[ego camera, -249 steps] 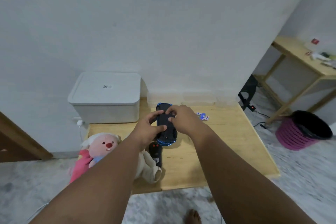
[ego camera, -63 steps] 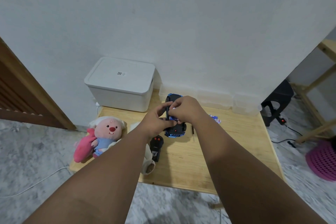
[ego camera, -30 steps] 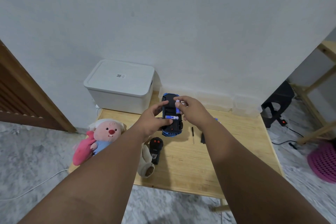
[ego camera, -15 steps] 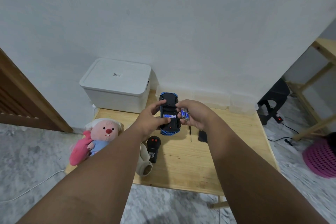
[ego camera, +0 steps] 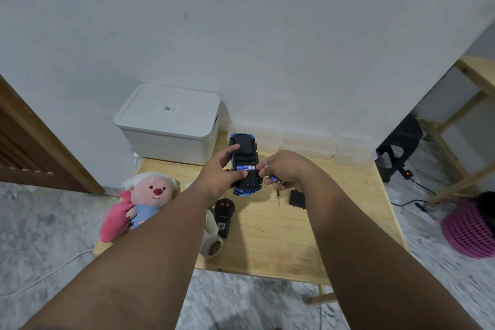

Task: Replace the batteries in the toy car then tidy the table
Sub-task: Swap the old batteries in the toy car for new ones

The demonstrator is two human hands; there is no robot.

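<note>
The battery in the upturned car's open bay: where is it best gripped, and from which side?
Probably its right end, from above-right. The battery lies crosswise in the recessed bay of the toy car, long sides walled in. The left hand grips the car's left side; the right hand, holding a loose battery, is nearest that end.

- White lidded box [ego camera: 171,120] against the wall.
- Clear tubs [ego camera: 308,142] lined along the wall.
- Pink basket [ego camera: 471,233] on the floor, right.
- Black stool [ego camera: 401,136] near a wooden rack [ego camera: 475,69].
</note>
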